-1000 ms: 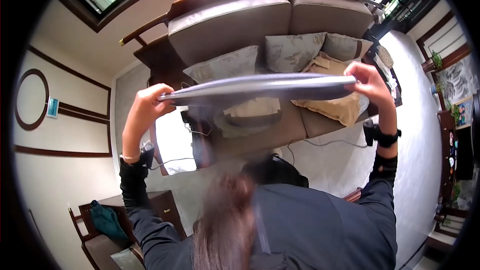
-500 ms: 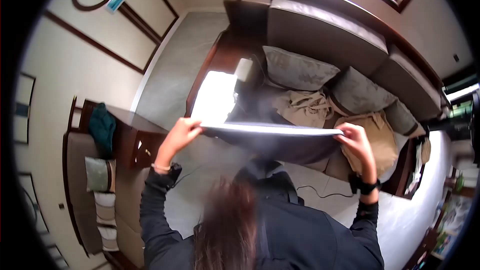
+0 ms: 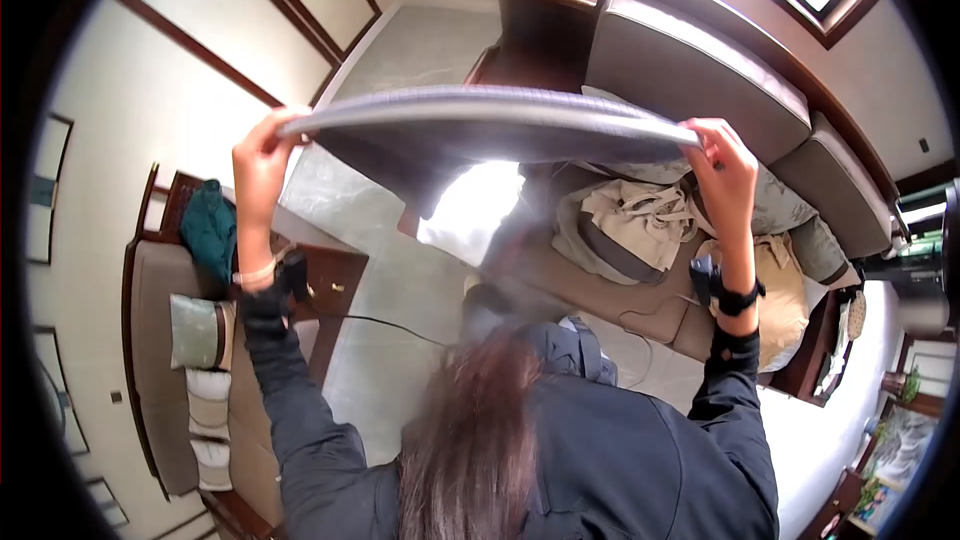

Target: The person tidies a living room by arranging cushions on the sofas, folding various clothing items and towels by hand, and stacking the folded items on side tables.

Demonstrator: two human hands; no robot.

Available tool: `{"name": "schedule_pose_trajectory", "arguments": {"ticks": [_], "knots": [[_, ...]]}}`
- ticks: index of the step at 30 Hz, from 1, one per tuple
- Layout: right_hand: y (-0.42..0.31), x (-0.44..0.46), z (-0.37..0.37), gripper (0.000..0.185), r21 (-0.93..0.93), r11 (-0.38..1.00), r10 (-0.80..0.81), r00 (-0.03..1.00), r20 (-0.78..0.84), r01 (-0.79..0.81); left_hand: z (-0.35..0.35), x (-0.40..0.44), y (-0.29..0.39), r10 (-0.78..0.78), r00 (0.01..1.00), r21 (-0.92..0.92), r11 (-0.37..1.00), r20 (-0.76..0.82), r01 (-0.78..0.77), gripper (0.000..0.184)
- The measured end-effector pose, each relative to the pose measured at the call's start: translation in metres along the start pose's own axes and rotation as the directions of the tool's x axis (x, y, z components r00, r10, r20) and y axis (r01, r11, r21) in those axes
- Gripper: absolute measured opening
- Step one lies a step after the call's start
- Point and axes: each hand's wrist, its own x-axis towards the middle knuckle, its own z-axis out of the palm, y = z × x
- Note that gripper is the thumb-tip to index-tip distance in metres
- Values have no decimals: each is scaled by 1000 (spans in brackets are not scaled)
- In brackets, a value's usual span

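A dark grey cloth with a pale edge (image 3: 480, 140) is stretched between my hands, raised well in front of me. My left hand (image 3: 262, 145) pinches its left corner, with thumb and fingers closed. At the opposite corner, my right hand (image 3: 724, 162) grips the same edge. The middle of the cloth bows upward and looks slightly blurred by motion. Beneath it, a bright white patch (image 3: 470, 215) shows, too overexposed to make out. A crumpled beige fabric item (image 3: 645, 225) lies on the sofa seat, below and left of my right hand.
A long wooden sofa with brown cushions (image 3: 700, 60) spans the back right. A tan cushion (image 3: 785, 290) sits near my right forearm. To the left, a teal garment (image 3: 207, 230) hangs by a wooden cabinet (image 3: 340, 275). A black cable (image 3: 390, 323) crosses the floor.
Both hands have risen and moved farther apart, lifting the cloth higher and drawing it wider. The cloth now bows up and hides part of the sofa; more of the beige fabric item shows.
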Motion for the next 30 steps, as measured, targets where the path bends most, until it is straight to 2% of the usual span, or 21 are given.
{"name": "schedule_pose_trajectory", "arguments": {"ticks": [2, 4, 6, 8, 10, 12, 16, 18, 19, 20, 21, 22, 24, 26, 28, 30], "knots": [[0, -21, 11, 22, -79, 997, 7, 999, 39, -4, -11, -18, 4, 12, 999, 216, 976, 45, -21, 22], [-11, -44, 24, 26, -101, 991, 97, 989, 108, -86, -19, -38, -12, 144, 976, 263, 947, 163, -184, 27], [-10, -72, 43, 26, -134, 979, 171, 974, 149, -152, -22, -58, -35, 88, 957, 196, 970, 277, -146, 27], [-12, -102, 67, 27, -165, 945, 307, 937, 166, -281, -16, -84, -67, -115, 928, 155, 986, 354, 63, 22], [-11, -130, 94, 27, -193, 919, 378, 908, 181, -344, -5, -108, -103, -178, 907, 108, 983, 382, 148, 19], [-9, -158, 117, 24, -223, 886, 451, 868, 207, -407, 5, -133, -137, -290, 843, 121, 957, 453, 264, 19], [13, -209, 152, 23, -126, 798, 601, 767, 223, -589, 19, -168, -186, -397, 741, 112, 907, 541, 405, 18], [28, -219, 167, 23, -89, 776, 622, 735, 271, -624, 25, -168, -199, -508, 633, 132, 829, 584, 543, 17], [43, -225, 177, 23, -62, 786, 608, 751, 256, -615, 30, -162, -208, -508, 631, 137, 830, 586, 541, 17], [53, -224, 185, 23, -75, 741, 661, 704, 259, -667, 36, -154, -216, -553, 578, 131, 781, 600, 611, 16], [65, -220, 191, 22, -75, 750, 652, 716, 250, -657, 43, -147, -225, -596, 517, 125, 721, 615, 682, 15], [75, -209, 200, 22, -73, 760, 642, 729, 239, -645, 49, -138, -237, -596, 507, 139, 721, 623, 679, 13], [103, -181, 215, 22, -132, 775, 631, 741, 231, -619, 63, -111, -266, -495, 626, 119, 831, 602, 543, 12], [129, -149, 238, 22, -171, 774, 633, 756, 166, -610, 84, -75, -295, -455, 685, 33, 845, 570, 534, 13], [159, -121, 262, 23, -150, 752, 659, 738, 146, -642, 109, -42, -335, -418, 693, 29, 867, 587, 498, 12], [200, -110, 297, 22, -115, 807, 585, 811, 18, -579, 137, -12, -369, -425, 689, 151, 894, 587, 422, 15]]}}
